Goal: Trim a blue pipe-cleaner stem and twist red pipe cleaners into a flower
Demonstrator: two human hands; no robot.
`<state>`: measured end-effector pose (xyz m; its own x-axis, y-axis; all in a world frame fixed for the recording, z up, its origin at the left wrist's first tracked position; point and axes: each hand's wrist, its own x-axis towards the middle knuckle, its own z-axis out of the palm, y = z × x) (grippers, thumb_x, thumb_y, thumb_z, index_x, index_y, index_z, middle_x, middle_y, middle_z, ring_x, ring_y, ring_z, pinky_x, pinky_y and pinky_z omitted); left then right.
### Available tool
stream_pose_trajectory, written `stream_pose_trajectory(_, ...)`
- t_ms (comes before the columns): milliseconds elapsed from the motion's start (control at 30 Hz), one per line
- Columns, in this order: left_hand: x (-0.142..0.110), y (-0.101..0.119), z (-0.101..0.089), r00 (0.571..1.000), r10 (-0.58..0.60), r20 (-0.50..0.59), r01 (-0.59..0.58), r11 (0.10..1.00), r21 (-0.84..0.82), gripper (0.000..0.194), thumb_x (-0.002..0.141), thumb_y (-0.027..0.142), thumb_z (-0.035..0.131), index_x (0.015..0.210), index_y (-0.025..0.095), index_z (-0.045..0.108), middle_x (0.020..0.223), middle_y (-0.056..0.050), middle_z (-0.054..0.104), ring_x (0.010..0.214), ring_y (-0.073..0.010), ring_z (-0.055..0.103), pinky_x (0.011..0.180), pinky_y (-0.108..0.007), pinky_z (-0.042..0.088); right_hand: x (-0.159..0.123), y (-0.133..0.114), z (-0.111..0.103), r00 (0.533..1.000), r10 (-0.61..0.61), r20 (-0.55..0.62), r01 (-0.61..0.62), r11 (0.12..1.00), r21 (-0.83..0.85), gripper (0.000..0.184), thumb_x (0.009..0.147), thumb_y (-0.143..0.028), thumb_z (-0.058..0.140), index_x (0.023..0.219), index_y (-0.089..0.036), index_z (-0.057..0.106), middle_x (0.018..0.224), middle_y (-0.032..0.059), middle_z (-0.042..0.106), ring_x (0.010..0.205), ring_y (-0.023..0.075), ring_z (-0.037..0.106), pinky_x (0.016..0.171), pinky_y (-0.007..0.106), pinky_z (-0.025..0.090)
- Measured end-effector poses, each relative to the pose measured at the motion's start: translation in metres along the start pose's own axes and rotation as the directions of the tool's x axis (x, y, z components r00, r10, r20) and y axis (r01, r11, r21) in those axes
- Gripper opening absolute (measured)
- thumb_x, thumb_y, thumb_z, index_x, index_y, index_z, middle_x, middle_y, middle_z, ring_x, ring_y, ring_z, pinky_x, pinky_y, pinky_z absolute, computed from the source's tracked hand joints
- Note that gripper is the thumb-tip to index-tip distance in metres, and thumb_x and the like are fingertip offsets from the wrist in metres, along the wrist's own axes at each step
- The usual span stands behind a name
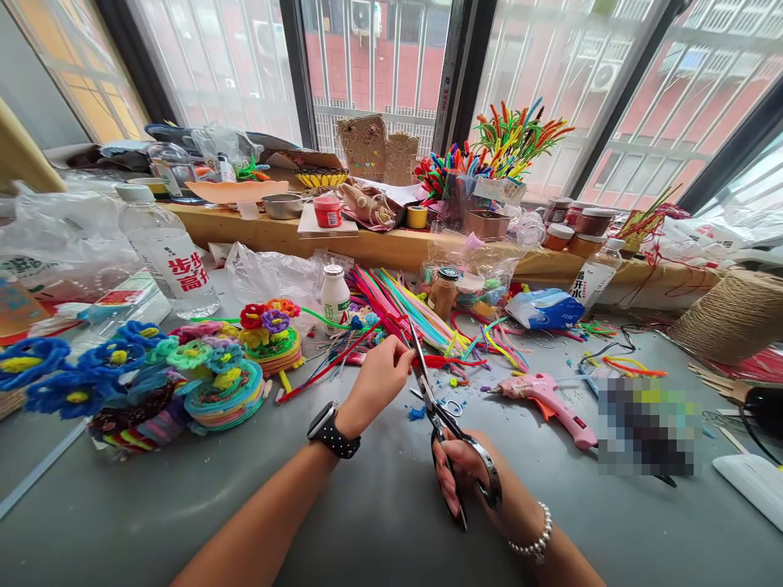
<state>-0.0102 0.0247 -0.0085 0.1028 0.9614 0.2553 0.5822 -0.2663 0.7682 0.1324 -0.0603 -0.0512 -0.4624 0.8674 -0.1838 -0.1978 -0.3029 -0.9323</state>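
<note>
My right hand (462,469) grips large metal scissors (433,408) by their handles, the blades pointing up and away and slightly parted. Close to the blades, my left hand (379,379) pinches a red pipe cleaner (400,328); its exact end between the fingers is hard to make out. Beyond both hands lies a loose pile of colourful pipe cleaners (422,297). Small blue fuzzy clippings (417,413) and a smaller pair of scissors (453,408) are on the grey table (367,522) beside the blades.
Blue pipe-cleaner flowers (79,379) and round coiled bases (223,399) stand left. A pink glue gun (547,399) lies right, before a twine spool (731,318). A white bottle (334,297), a brown jar (444,292) and a water bottle (174,257) stand behind.
</note>
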Motion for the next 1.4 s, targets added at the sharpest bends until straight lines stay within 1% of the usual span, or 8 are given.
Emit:
stream_pose_trajectory(233, 0.002, -0.001, 0.000, 1.000, -0.023, -0.003, 0.023, 0.999, -0.030, 0.019, 0.070, 0.026, 0.045, 0.054, 0.020, 0.040, 0.050, 0.003, 0.050, 0.048, -0.0124, 0.045, 0.049, -0.024, 0.032, -0.002, -0.003, 0.001, 1.000, -0.007, -0.004, 0.007, 0.999, -0.034, 0.036, 0.070, -0.047, 0.048, 0.062, -0.013, 0.045, 0.047, -0.0037, 0.045, 0.034, 0.0063, 0.043, 0.035, 0.018, 0.033)
stream_pose_trajectory(367, 0.002, -0.001, -0.003, 0.999, -0.029, 0.035, 0.030, 0.999, -0.036, 0.018, 0.072, 0.027, 0.043, 0.056, 0.020, 0.040, 0.049, 0.003, 0.048, 0.047, -0.0119, 0.044, 0.049, -0.024, 0.032, -0.002, -0.005, 0.001, 1.000, 0.003, 0.006, -0.003, 1.000, 0.015, 0.034, 0.069, -0.047, 0.049, 0.063, -0.014, 0.044, 0.050, -0.0040, 0.042, 0.037, 0.0055, 0.040, 0.039, 0.019, 0.032)
stream_pose_trajectory(533, 0.001, -0.002, -0.002, 0.999, 0.003, 0.045, -0.001, 0.999, -0.035, 0.018, 0.072, 0.027, 0.042, 0.056, 0.019, 0.040, 0.052, 0.002, 0.049, 0.049, -0.0122, 0.045, 0.050, -0.024, 0.032, -0.003, -0.012, 0.003, 0.997, -0.011, 0.075, 0.004, 0.996, 0.087, 0.048, 0.061, -0.062, 0.048, 0.066, -0.015, 0.043, 0.054, -0.0037, 0.039, 0.044, 0.0059, 0.037, 0.045, 0.020, 0.030)
stream_pose_trajectory(700, -0.002, -0.001, 0.002, 0.999, 0.013, 0.041, -0.012, 0.999, -0.039, 0.018, 0.073, 0.028, 0.041, 0.058, 0.019, 0.042, 0.055, 0.001, 0.052, 0.052, -0.0128, 0.047, 0.052, -0.025, 0.034, -0.002, -0.012, 0.004, 1.000, 0.019, -0.003, -0.019, 1.000, 0.024, 0.037, 0.066, -0.051, 0.049, 0.061, -0.014, 0.044, 0.049, -0.0034, 0.042, 0.039, 0.0071, 0.041, 0.041, 0.021, 0.032)
stream_pose_trajectory(900, -0.002, 0.000, 0.003, 0.999, -0.017, 0.046, 0.017, 1.000, 0.006, 0.018, 0.074, 0.027, 0.040, 0.058, 0.019, 0.041, 0.054, 0.001, 0.051, 0.051, -0.0118, 0.046, 0.051, -0.024, 0.034, -0.001, -0.009, 0.000, 0.999, 0.032, -0.013, -0.032, 0.999, 0.000, 0.033, 0.067, -0.045, 0.052, 0.060, -0.013, 0.045, 0.047, -0.0037, 0.044, 0.035, 0.0058, 0.042, 0.036, 0.018, 0.032)
stream_pose_trajectory(1067, -0.001, 0.000, 0.002, 0.999, -0.025, 0.048, 0.026, 1.000, -0.010, 0.017, 0.074, 0.027, 0.040, 0.059, 0.019, 0.040, 0.054, 0.002, 0.051, 0.050, -0.0114, 0.046, 0.050, -0.023, 0.034, -0.001, -0.006, -0.001, 1.000, 0.006, -0.002, -0.006, 1.000, -0.009, 0.032, 0.070, -0.043, 0.050, 0.062, -0.013, 0.046, 0.048, -0.0030, 0.045, 0.036, 0.0061, 0.042, 0.037, 0.019, 0.033)
stream_pose_trajectory(1233, 0.001, -0.001, 0.000, 0.998, -0.019, 0.052, 0.020, 1.000, -0.015, 0.018, 0.074, 0.029, 0.039, 0.058, 0.019, 0.040, 0.052, 0.003, 0.050, 0.048, -0.0111, 0.045, 0.050, -0.024, 0.033, 0.000, -0.006, 0.002, 1.000, -0.009, -0.017, 0.010, 0.998, 0.054, 0.032, 0.072, -0.045, 0.048, 0.065, -0.014, 0.044, 0.051, -0.0042, 0.042, 0.040, 0.0048, 0.040, 0.042, 0.018, 0.033)
stream_pose_trajectory(1400, 0.000, 0.000, 0.000, 0.998, -0.023, 0.051, 0.023, 1.000, -0.009, 0.018, 0.074, 0.028, 0.039, 0.058, 0.019, 0.040, 0.053, 0.002, 0.050, 0.049, -0.0114, 0.046, 0.050, -0.024, 0.034, 0.000, -0.007, 0.001, 0.999, 0.009, -0.045, -0.009, 1.000, 0.017, 0.034, 0.069, -0.046, 0.051, 0.064, -0.014, 0.045, 0.048, -0.0046, 0.042, 0.036, 0.0049, 0.039, 0.038, 0.018, 0.032)
